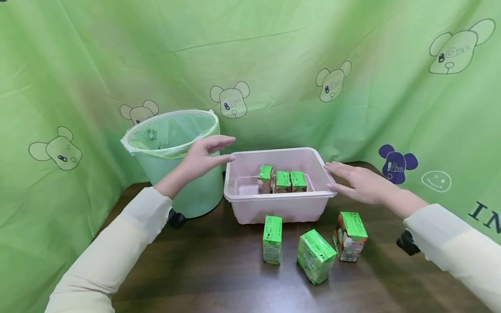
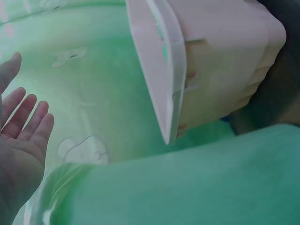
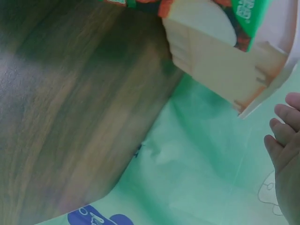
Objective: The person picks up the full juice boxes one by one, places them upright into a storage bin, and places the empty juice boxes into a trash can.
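One pink tub (image 1: 279,211) on the table (image 1: 188,269), long axis left to right between my left hand (image 1: 201,158) and right hand (image 1: 362,182), both empty, fingers loosely extended, each just beside its own end. Inside, three small cartons (image 1: 283,182); in front, three loose cartons (image 1: 272,241), the rightmost nearest my right hand. One green bin (image 1: 201,191), close on the tub's left, crowding my left hand.
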Demonstrator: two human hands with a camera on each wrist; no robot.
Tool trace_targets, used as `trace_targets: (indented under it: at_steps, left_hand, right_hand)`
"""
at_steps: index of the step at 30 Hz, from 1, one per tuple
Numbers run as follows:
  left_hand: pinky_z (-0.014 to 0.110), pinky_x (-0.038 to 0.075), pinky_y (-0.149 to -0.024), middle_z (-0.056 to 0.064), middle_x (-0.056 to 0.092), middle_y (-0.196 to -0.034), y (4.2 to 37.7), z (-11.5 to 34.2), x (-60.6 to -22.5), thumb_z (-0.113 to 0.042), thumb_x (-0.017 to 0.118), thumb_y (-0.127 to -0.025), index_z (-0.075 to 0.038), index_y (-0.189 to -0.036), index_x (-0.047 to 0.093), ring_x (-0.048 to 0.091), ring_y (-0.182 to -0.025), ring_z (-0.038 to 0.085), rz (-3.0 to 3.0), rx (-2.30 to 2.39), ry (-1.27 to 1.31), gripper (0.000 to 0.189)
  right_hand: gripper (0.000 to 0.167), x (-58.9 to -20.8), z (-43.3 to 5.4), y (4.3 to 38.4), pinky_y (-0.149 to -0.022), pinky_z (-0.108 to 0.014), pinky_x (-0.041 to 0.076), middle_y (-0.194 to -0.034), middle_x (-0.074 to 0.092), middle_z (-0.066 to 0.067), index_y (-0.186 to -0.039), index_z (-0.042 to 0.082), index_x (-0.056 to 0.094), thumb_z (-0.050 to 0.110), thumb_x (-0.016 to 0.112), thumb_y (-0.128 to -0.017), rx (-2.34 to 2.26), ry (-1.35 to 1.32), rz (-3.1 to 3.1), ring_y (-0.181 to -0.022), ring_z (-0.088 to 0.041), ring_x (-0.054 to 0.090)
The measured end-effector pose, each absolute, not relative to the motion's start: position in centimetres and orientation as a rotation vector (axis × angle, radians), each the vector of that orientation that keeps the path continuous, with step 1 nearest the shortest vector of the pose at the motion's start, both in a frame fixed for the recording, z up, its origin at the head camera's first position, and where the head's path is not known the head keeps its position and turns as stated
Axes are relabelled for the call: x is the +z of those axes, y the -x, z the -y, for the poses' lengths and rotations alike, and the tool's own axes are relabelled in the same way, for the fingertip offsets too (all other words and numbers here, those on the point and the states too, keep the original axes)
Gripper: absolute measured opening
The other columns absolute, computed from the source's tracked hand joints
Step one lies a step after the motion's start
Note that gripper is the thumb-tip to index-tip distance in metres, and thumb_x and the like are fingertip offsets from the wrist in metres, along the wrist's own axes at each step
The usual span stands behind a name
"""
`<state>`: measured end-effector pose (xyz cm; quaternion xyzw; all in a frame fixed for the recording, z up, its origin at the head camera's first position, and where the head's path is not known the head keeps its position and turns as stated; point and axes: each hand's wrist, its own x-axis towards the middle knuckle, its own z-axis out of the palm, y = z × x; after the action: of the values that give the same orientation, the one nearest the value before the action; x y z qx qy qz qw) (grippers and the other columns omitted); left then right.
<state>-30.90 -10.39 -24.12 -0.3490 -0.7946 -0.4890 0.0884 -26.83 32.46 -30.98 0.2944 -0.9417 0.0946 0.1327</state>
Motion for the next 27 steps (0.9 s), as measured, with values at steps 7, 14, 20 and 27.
trace_targets:
  at_steps: [7, 14, 20, 27]
  left_hand:
    - [0.031, 0.048, -0.096, 0.011, 0.066, -0.121, 29.6, 13.0, -23.1, -0.008, 0.078, -0.082, -0.001, -0.121, 0.067, 0.062, -0.11, 0.024, 2.185, -1.248, 1.008, 0.041]
    - [0.035, 0.041, -0.104, 0.009, 0.066, -0.122, 28.7, 16.3, -22.9, -0.005, 0.082, -0.077, -0.001, -0.121, 0.067, 0.058, -0.118, 0.024, 2.051, -0.962, 0.916, 0.046]
    - [0.038, 0.039, -0.107, 0.013, 0.063, -0.126, 28.6, 19.0, -24.0, -0.009, 0.085, -0.074, -0.001, -0.125, 0.065, 0.056, -0.12, 0.028, 1.958, -0.707, 0.844, 0.055]
    - [0.038, 0.037, -0.108, 0.02, 0.061, -0.127, 29.7, 21.6, -25.2, -0.044, 0.069, -0.088, 0.004, -0.125, 0.062, 0.055, -0.121, 0.036, 1.866, -0.491, 0.8, 0.06]
  right_hand:
    - [0.051, -30.5, -32.7, 26.0, -0.09, -0.054, 0.05, -0.128, 0.061, -0.017, -0.134, 0.002, 0.057, 0.018, 0.073, -0.088, 0.321, -0.898, 2.505, -0.112, -0.037, 0.06]
    - [0.056, -30.5, -32.9, 25.5, -0.078, -0.041, 0.054, -0.115, 0.069, -0.012, -0.128, 0.004, 0.063, 0.008, 0.081, -0.075, 0.302, -0.999, 2.302, -0.099, -0.028, 0.067]
    - [0.056, -30.6, -33.5, 24.9, -0.067, -0.026, 0.054, -0.116, 0.068, -0.011, -0.127, 0.006, 0.063, 0.014, 0.081, -0.075, 0.32, -1.048, 2.209, -0.088, -0.019, 0.068]
    - [0.056, -30.9, -34.4, 24.0, -0.06, -0.016, 0.051, -0.118, 0.067, -0.009, -0.125, 0.007, 0.065, 0.014, 0.083, -0.073, 0.343, -1.037, 2.221, -0.083, -0.012, 0.064]
